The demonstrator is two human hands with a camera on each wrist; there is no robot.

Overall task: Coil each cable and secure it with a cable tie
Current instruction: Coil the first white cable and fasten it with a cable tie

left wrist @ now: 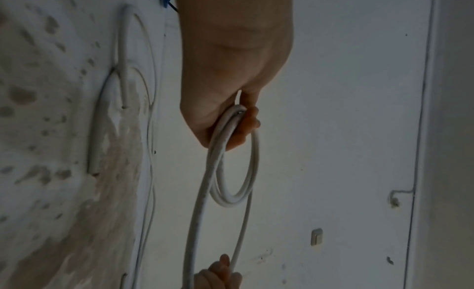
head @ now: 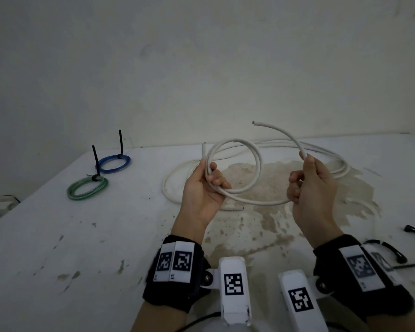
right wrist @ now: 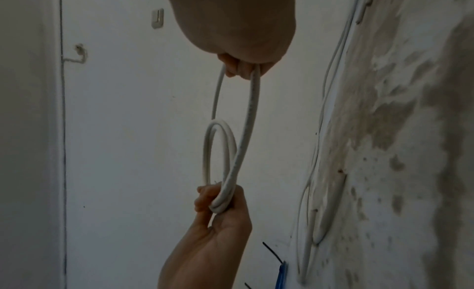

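Observation:
Above the table my left hand (head: pixel 210 178) grips a white cable (head: pixel 258 161) where its loops cross, holding a small coil (left wrist: pixel 232 198) upright. One cut end sticks up beside my thumb. My right hand (head: pixel 304 180) grips the same cable (right wrist: pixel 250 110) further along, and the free end arcs up and back toward the wall. In the right wrist view the coil (right wrist: pixel 207 149) hangs between both hands. A blue coil (head: pixel 113 163) and a green coil (head: pixel 87 188), each bound with a black cable tie, lie at the left.
More white cables (head: pixel 321 149) lie loose on the stained white table (head: pixel 82 248) behind and under my hands. Loose black cable ties (head: pixel 393 250) rest at the right edge. A bare wall stands right behind the table.

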